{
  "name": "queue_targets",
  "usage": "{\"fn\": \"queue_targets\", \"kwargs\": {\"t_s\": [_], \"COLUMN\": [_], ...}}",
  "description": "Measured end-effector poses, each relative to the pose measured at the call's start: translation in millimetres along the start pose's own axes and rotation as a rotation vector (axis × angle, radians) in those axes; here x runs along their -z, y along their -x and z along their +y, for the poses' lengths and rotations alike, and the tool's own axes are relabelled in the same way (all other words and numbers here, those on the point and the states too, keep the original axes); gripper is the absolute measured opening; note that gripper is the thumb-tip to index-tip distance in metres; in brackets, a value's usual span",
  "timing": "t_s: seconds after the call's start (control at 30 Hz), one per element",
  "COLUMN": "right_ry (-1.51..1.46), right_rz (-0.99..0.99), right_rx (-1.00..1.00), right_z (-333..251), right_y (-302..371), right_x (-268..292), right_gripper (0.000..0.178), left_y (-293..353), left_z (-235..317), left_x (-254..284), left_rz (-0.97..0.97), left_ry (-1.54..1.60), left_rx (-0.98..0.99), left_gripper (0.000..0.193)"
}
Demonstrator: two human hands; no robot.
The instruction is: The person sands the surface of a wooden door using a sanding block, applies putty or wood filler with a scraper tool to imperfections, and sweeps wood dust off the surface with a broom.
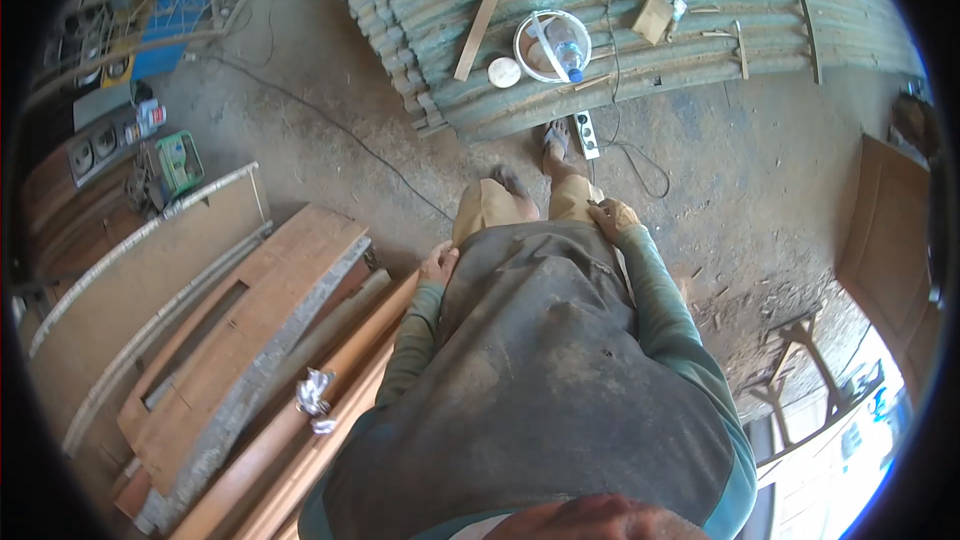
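Note:
My left hand (438,263) rests against the side of my left thigh, its fingers loosely spread and nothing visible in them. On my right thigh lies my right hand (615,217), with the fingers curled in. A small dark bit shows at its fingertips, too small to name. Between my arms a dark, stained apron (530,340) covers my lap, over tan shorts (484,208). Both hands are apart from the things around me.
Ahead, corrugated sheets (440,100) carry a white bucket (520,50) with a plastic bottle (567,52), a round lid (504,72) and wood strips (487,15). A power strip (586,135) lies near my foot. Wooden boards (250,330) lean left; a wooden panel (880,220) stands right.

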State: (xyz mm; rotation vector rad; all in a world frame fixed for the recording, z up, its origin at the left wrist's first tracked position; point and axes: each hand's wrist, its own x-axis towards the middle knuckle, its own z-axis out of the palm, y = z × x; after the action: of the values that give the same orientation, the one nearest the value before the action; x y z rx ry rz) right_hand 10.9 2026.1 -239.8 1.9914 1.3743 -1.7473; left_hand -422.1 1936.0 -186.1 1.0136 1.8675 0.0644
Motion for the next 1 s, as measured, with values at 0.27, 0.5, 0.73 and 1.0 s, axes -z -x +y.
{"fn": "queue_targets", "kwargs": {"t_s": [0.27,0.5,0.73,1.0], "right_ry": [-0.44,-0.67,-0.627,-0.917], "right_rz": [-0.097,0.036,0.277,0.38], "right_rx": [-0.197,-0.314,-0.385,-0.505], "right_z": [0.4,-40.6,-35.1,-21.5], "right_y": [-30.1,17.0,80.8,142.1], "right_x": [-21.0,-20.8,-99.6,-184.6], "right_gripper": [0.07,0.066,0.057,0.073], "left_y": [-92.8,-218.2,-298.5,-329.7], "left_z": [-9.7,21.8,70.5,164.9], "left_x": [57.5,132.8,68.2,28.2], "left_rz": [-0.275,-0.629,-0.496,-0.688], "left_ry": [-0.236,0.616,-0.081,-0.309], "left_rx": [-0.058,0.165,0.024,-0.047], "left_gripper": [0.058,0.033,0.024,0.038]}}
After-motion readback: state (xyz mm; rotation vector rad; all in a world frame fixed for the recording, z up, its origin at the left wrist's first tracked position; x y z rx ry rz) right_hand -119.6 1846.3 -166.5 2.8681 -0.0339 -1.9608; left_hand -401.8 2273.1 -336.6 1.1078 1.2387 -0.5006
